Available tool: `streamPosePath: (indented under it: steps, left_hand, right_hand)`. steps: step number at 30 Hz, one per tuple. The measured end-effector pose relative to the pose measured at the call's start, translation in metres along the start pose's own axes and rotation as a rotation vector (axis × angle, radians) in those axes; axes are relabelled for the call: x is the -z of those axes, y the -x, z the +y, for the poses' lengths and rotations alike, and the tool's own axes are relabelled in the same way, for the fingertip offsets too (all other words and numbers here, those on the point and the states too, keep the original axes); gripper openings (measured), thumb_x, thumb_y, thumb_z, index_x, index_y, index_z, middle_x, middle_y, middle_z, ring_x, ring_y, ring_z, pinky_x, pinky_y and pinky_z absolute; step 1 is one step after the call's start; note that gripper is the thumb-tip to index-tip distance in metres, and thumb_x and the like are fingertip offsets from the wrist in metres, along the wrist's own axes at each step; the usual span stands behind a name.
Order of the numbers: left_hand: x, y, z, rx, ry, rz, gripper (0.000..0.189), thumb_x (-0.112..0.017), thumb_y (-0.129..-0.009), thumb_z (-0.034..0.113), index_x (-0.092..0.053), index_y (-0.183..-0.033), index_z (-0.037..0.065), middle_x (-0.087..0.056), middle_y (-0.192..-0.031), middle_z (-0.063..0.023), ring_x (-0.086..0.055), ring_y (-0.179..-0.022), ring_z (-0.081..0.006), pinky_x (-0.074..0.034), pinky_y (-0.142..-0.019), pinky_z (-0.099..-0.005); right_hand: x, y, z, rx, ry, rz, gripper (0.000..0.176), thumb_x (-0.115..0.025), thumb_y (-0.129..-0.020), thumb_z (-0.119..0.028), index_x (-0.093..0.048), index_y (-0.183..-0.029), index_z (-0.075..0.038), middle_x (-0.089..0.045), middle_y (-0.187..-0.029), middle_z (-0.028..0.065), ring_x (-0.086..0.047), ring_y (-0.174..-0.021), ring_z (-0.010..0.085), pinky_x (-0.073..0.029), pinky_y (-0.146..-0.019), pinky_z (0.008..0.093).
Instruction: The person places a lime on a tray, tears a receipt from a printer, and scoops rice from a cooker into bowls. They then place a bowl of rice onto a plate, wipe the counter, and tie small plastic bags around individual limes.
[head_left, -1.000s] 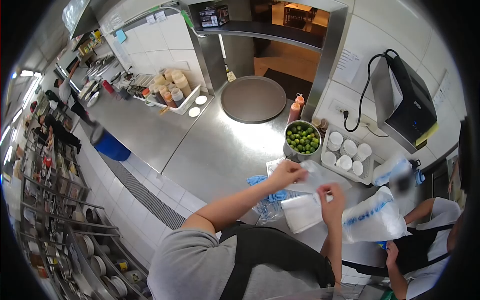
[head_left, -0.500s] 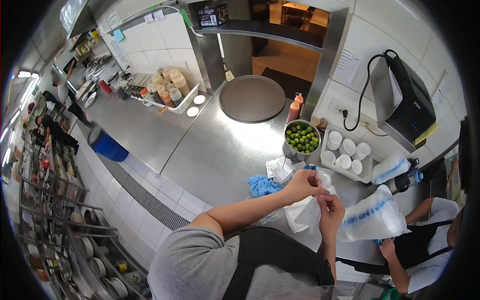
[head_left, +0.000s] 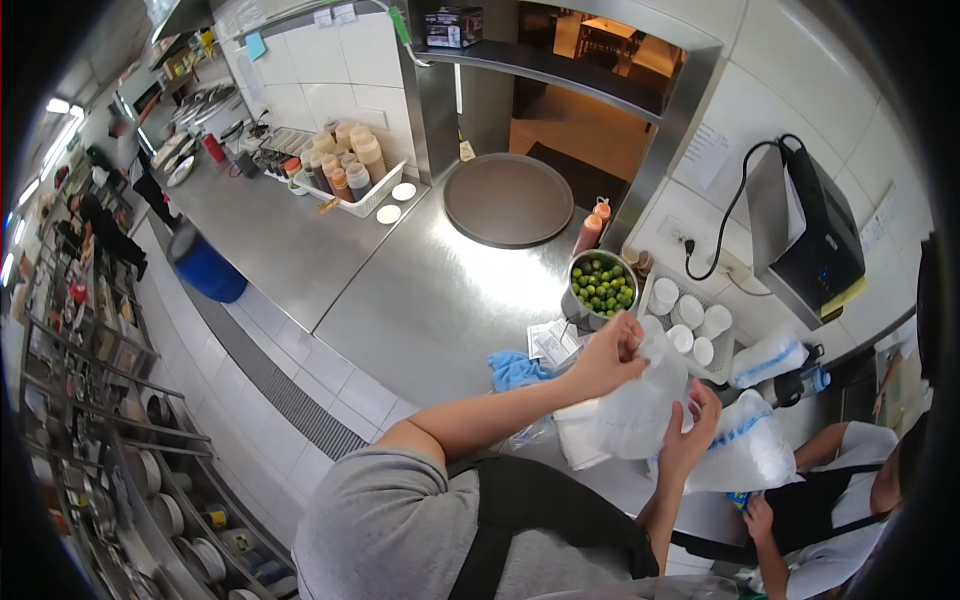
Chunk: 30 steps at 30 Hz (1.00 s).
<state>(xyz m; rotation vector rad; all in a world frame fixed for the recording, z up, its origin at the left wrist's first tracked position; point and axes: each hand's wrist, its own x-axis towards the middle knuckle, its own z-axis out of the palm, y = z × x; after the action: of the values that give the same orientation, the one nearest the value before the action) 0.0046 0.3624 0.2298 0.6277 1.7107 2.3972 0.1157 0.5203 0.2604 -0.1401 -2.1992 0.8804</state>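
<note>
A clear plastic bag [head_left: 645, 405] hangs between my hands above the counter, opened out and puffed. With fingers pinched at its upper edge, my left hand [head_left: 608, 358] holds it near the pot of limes. My right hand [head_left: 690, 430] is at the bag's right side, thumb and fingers apart; whether it touches the plastic is hard to tell. Under the bag lies a white stack of sheets or bags [head_left: 575, 435], partly covered. A blue cloth [head_left: 518, 371] and printed paper slips [head_left: 553, 343] lie left of my left hand.
A metal pot of limes [head_left: 603, 285] stands behind my hands, beside a basket of white cups [head_left: 690, 322]. A large filled plastic bag [head_left: 745, 450] is at right, near a co-worker's hand [head_left: 760, 517]. A round brown tray [head_left: 508, 200] lies farther back; a printer [head_left: 815, 230] is wall-mounted.
My hands have moved apart from a pinch close together. The plastic bag between them has spread open, and my right hand's fingers have parted.
</note>
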Motion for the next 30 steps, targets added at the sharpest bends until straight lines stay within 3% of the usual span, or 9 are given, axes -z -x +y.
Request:
streamPosePath:
  steps: [3, 7, 11, 16, 19, 23, 24, 27, 30]
  left_hand:
    - [-0.015, 0.008, 0.008, 0.011, -0.017, -0.141, 0.032, -0.062, -0.090, -0.004, -0.039, -0.109, 0.006, -0.051, -0.073, -0.0015, -0.058, -0.062, -0.0082, -0.047, -0.055, -0.0236]
    - [-0.018, 0.007, 0.021, -0.029, 0.120, -0.142, 0.024, -0.055, -0.093, -0.005, -0.040, -0.108, 0.006, -0.052, -0.077, -0.0008, -0.054, -0.060, -0.0071, -0.045, -0.054, -0.0235]
    - [0.005, 0.004, 0.054, -0.234, 0.244, -0.047, 0.013, -0.049, -0.095, -0.007, -0.052, -0.100, 0.004, -0.054, -0.086, -0.0029, -0.052, -0.064, -0.0061, -0.044, -0.056, -0.0238]
    - [0.074, 0.001, 0.114, -0.630, -0.593, -0.223, 0.008, -0.069, -0.078, 0.008, -0.061, -0.077, 0.005, -0.046, -0.086, -0.0097, -0.052, -0.078, -0.0275, -0.044, -0.068, -0.0377]
    - [0.125, -0.002, 0.139, -0.655, -0.598, -0.285, 0.013, -0.072, -0.078, 0.009, -0.060, -0.071, 0.006, -0.047, -0.088, -0.0109, -0.052, -0.086, -0.0291, -0.044, -0.074, -0.0403]
    - [0.200, -0.015, 0.158, -0.605, -0.142, -0.689, 0.033, -0.077, -0.078, 0.017, -0.052, -0.061, 0.006, -0.057, -0.101, -0.0102, -0.053, -0.095, -0.0267, -0.042, -0.077, -0.0408]
    - [0.215, -0.013, 0.162, -0.432, 0.181, -0.795, 0.039, -0.076, -0.079, 0.016, -0.046, -0.056, 0.005, -0.061, -0.087, -0.0109, -0.056, -0.086, -0.0253, -0.042, -0.074, -0.0410]
    - [0.260, -0.006, 0.164, -0.142, 0.731, -0.993, 0.042, -0.074, -0.079, 0.012, -0.043, -0.051, 0.003, -0.054, -0.061, -0.0093, -0.057, -0.070, -0.0271, -0.042, -0.071, -0.0423]
    - [0.296, 0.005, 0.160, -0.016, 0.792, -0.893, 0.038, -0.072, -0.084, 0.014, -0.054, -0.053, 0.000, -0.053, -0.054, -0.0072, -0.048, -0.048, -0.0168, -0.036, -0.051, -0.0318]
  right_hand:
    - [0.003, 0.002, -0.025, 0.225, -0.067, -0.137, 0.017, -0.063, -0.087, 0.003, -0.058, -0.103, 0.001, -0.058, -0.113, 0.0148, -0.058, -0.099, 0.0206, -0.048, -0.086, 0.0328]
    - [-0.012, 0.002, -0.061, -0.161, -0.207, -0.322, 0.018, -0.069, -0.086, -0.003, -0.057, -0.098, 0.000, -0.061, -0.103, 0.0169, -0.060, -0.092, 0.0306, -0.048, -0.085, 0.0375]
    - [-0.015, 0.012, -0.054, -0.140, -0.182, -0.502, 0.018, -0.067, -0.090, -0.005, -0.056, -0.099, 0.004, -0.063, -0.083, 0.0153, -0.060, -0.074, 0.0270, -0.049, -0.074, 0.0370]
    - [-0.018, 0.007, -0.103, -0.140, -0.458, -0.553, 0.009, -0.073, -0.082, -0.005, -0.070, -0.080, 0.003, -0.063, -0.074, 0.0094, -0.056, -0.066, 0.0184, -0.042, -0.063, 0.0297]
    - [-0.022, -0.007, -0.134, 0.012, -0.549, -0.533, 0.014, -0.078, -0.079, -0.012, -0.073, -0.080, 0.001, -0.063, -0.074, 0.0072, -0.053, -0.066, 0.0162, -0.040, -0.063, 0.0284]
    - [-0.039, -0.006, -0.146, -0.019, -0.730, -0.410, 0.041, -0.086, -0.069, -0.035, -0.066, -0.065, 0.001, -0.056, -0.060, 0.0059, -0.048, -0.057, 0.0141, -0.033, -0.052, 0.0277]
    - [-0.048, 0.004, -0.153, -0.107, -0.814, -0.267, 0.046, -0.087, -0.068, -0.037, -0.062, -0.061, 0.001, -0.053, -0.055, 0.0055, -0.043, -0.051, 0.0134, -0.027, -0.046, 0.0281]
    - [-0.073, 0.004, -0.157, -0.055, -0.736, -0.516, 0.044, -0.087, -0.070, -0.034, -0.062, -0.061, 0.002, -0.056, -0.056, 0.0081, -0.044, -0.049, 0.0134, -0.029, -0.045, 0.0279]
    - [-0.119, 0.035, -0.175, -0.157, -0.783, -0.452, 0.043, -0.085, -0.072, -0.034, -0.064, -0.063, 0.002, -0.060, -0.060, 0.0084, -0.051, -0.052, 0.0147, -0.034, -0.048, 0.0271]
